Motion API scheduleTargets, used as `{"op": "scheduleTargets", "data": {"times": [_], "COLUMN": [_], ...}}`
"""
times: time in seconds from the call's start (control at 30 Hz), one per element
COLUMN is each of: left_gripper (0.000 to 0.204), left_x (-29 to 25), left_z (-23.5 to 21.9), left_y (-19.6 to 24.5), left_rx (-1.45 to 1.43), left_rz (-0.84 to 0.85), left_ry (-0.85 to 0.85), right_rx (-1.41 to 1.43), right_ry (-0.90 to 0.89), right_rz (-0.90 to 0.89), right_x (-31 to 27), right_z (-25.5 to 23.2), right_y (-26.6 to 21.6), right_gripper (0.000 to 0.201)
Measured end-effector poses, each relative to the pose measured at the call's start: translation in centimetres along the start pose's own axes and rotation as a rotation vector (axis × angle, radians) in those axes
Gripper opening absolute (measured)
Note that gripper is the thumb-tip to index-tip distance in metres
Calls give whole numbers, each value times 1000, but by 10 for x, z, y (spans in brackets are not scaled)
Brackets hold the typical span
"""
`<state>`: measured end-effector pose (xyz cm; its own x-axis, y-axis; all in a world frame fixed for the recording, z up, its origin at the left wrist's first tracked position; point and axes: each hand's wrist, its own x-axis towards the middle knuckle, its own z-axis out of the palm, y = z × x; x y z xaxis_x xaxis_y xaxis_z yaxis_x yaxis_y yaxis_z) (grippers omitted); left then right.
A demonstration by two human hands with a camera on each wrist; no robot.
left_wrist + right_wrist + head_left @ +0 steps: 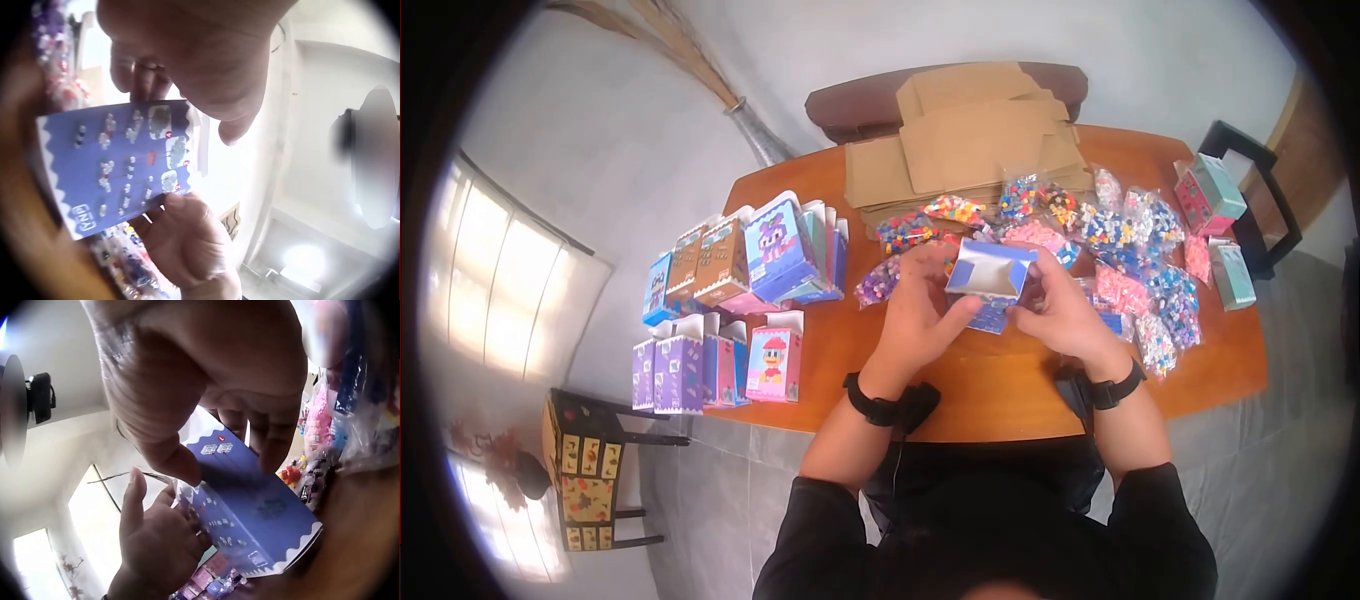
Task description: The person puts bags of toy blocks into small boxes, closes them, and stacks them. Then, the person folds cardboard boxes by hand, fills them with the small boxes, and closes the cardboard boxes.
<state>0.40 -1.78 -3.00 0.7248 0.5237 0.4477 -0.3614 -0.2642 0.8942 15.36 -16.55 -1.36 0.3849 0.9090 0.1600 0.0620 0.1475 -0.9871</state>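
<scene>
We see a wooden counter with a smooth, orange-brown surface and a curved edge. At its far side, flat sheets of matte brown cardboard lie in an uneven, overlapping stack. To our left stand printed cartons in purple, brown, blue and pink, several with their top flaps raised; more pastel cartons sit at the far right. Between these groups, crinkled, glossy clear bags bulge with tiny multicoloured pieces.

Just in front of the bags, we hold a blue box between our two hands, its open end facing up towards us. Our left grip is closed on its left side, the thumb on the near edge; our right grip is closed on its right side, fingers curled round the panel. The box is a rectangular shape in thin card, violet-blue outside and plain whitish inside. White scalloped borders trim its ends, and small printed block figures and little red marks dot the panels.
</scene>
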Motion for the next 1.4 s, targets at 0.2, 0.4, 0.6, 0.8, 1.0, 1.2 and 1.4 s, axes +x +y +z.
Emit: {"op": "scheduleTargets", "data": {"times": [0.2,0.4,0.6,0.8,1.0,1.2,1.4], "left_gripper": [52,47,36,28,27,42,40], "left_x": [-11,-15,-16,-11,-3,-7,-6], "left_z": [-22,-15,-12,-16,-25,-21,-22], "left_y": [-20,-22,-22,-30,-14,-10,-14], "left_rx": [469,107,7,3,437,386,385], "left_rz": [112,115,121,203,414,193,180], "left_ry": [-93,-54,-32,-16,-107,-37,-59], "right_rx": [-198,-84,-134,76,106,-856,-1339], "right_ry": [-105,-9,-3,101,94,38,-181], "right_rz": [36,17,97,-50,-41,-79,-27], "right_x": [-3,-4,-4,2,1,-24,-34], "right_z": [5,14,8,10,4,-52,-51], "right_y": [4,6,13,18,12,-43,-31], "right_gripper": [60,52,36,38,41,56,70]}}
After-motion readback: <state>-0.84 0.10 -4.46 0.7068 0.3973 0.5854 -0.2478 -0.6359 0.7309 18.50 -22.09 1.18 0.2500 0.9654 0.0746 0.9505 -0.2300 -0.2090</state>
